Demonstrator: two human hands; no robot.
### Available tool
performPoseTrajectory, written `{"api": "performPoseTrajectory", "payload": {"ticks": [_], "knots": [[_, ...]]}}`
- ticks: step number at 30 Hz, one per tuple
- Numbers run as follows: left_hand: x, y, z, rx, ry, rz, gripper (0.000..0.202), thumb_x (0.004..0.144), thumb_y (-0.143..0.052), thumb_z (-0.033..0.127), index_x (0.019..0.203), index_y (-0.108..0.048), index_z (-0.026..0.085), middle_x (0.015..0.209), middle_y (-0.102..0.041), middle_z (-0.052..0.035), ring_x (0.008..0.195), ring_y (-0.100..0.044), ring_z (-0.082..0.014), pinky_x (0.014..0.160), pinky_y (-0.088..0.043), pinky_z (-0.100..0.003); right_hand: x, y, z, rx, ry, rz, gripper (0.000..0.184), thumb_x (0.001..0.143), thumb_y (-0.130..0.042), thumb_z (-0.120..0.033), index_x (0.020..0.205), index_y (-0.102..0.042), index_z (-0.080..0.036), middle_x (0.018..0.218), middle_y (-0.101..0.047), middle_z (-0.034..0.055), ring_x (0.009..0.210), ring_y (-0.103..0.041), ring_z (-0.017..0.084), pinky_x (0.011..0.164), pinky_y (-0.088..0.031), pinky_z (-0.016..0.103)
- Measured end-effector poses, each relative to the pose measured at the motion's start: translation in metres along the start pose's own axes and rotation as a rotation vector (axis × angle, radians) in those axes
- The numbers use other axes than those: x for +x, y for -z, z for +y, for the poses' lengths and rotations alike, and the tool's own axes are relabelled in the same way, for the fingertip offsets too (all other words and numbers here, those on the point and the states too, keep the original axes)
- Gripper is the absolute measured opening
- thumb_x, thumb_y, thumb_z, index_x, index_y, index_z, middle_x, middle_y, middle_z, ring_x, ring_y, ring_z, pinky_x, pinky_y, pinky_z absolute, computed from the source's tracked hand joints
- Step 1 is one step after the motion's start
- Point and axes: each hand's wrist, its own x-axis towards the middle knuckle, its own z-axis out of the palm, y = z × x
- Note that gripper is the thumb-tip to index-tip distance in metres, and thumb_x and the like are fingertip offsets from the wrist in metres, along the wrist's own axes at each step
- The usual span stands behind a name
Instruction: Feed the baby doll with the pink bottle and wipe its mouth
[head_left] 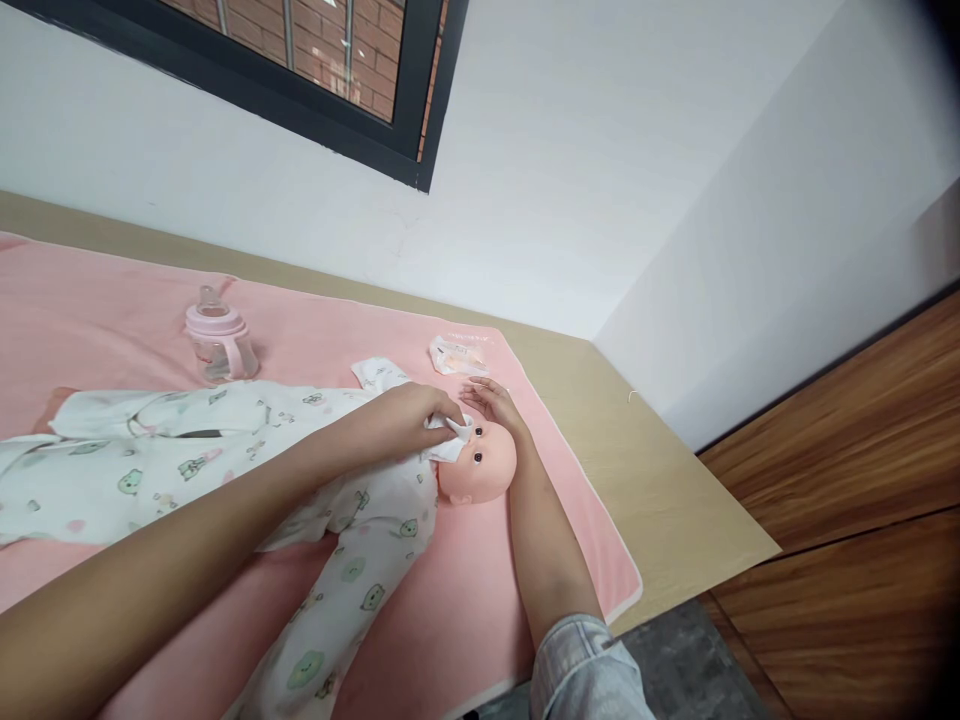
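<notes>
Left hand: the left hand (409, 415) sits in the middle of the frame, its grip closed on a white wipe (452, 440) that is pressed to the face of the doll.
Right hand: the right hand (493, 403) lies just right of centre, fingers stretched flat and holding nothing, resting along the top of the doll's head.
Doll: the baby doll (480, 465) lies on its back, head toward the right of the frame, body in a white printed suit running off the left edge.
Blanket: a pink blanket (90, 310) covers the tabletop (675, 500) beneath the doll.
Bottle: a clear bottle with a pink collar (219, 340) stands upright at upper left, just beyond the doll's body.
Packet: a small packet of wipes (457, 355) lies near the blanket's far corner, just above the hands.
Sleeve: a grey sleeve (589, 670) shows at the bottom edge.
</notes>
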Motion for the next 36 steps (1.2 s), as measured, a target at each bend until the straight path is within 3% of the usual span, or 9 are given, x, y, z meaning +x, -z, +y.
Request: {"api": "performPoseTrajectory", "payload": {"ticks": [8,17,21,25,30,36], "knots": [[0.001,-0.001,-0.001,0.016,0.042,0.030,0.026,0.084,-0.052,0.028,0.099,-0.072,0.022,0.100,-0.072,0.0009,0.088,-0.066,-0.0203,0.070,-0.045,-0.026,0.003,0.003,0.003,0.001,0.009,-0.009,0.019,0.078,-0.064,-0.019,0.097,-0.061,-0.018,0.083,-0.071,0.0012,0.085,-0.067,0.014,0.098,-0.050,0.038],[0.004,-0.004,-0.005,0.017,0.113,0.078,0.030,0.084,-0.051,0.028,0.105,-0.070,0.020,0.112,-0.071,-0.0016,0.104,-0.064,-0.0234,0.082,-0.046,-0.028,0.006,0.006,0.005,0.004,0.001,-0.023,0.027,0.071,-0.071,-0.026,0.096,-0.062,-0.019,0.086,-0.072,0.0017,0.082,-0.069,0.014,0.097,-0.052,0.036],[0.003,0.001,-0.008,0.041,0.073,0.075,0.028,0.084,-0.049,0.030,0.100,-0.070,0.021,0.101,-0.072,-0.0025,0.089,-0.066,-0.0233,0.070,-0.044,-0.028,0.006,0.007,0.005,0.011,-0.005,-0.032,0.031,0.069,-0.074,-0.028,0.096,-0.063,-0.019,0.088,-0.072,0.0026,0.085,-0.069,0.015,0.097,-0.052,0.035],[-0.002,0.013,-0.004,0.018,0.087,-0.062,0.020,0.082,-0.048,0.028,0.086,-0.066,0.021,0.078,-0.068,-0.0002,0.068,-0.061,-0.0199,0.057,-0.037,-0.027,0.006,0.007,0.004,0.009,-0.011,-0.023,0.031,0.069,-0.074,-0.028,0.097,-0.063,-0.018,0.088,-0.072,0.0028,0.085,-0.069,0.015,0.099,-0.052,0.036],[-0.006,0.015,0.001,0.003,0.058,-0.134,0.014,0.080,-0.048,0.024,0.073,-0.059,0.020,0.067,-0.060,0.0006,0.060,-0.053,-0.0175,0.052,-0.030,-0.028,0.004,0.005,0.005,0.001,0.009,-0.013,0.024,0.076,-0.069,-0.025,0.097,-0.062,-0.018,0.088,-0.072,0.0022,0.086,-0.068,0.014,0.099,-0.051,0.037],[-0.004,0.004,0.003,0.032,0.049,-0.110,0.012,0.080,-0.049,0.025,0.075,-0.060,0.020,0.071,-0.063,0.0004,0.063,-0.056,-0.0182,0.055,-0.030,-0.028,0.004,0.006,0.005,0.001,0.003,-0.017,0.026,0.074,-0.070,-0.025,0.098,-0.062,-0.019,0.092,-0.072,0.0033,0.085,-0.069,0.014,0.099,-0.051,0.037]]}}
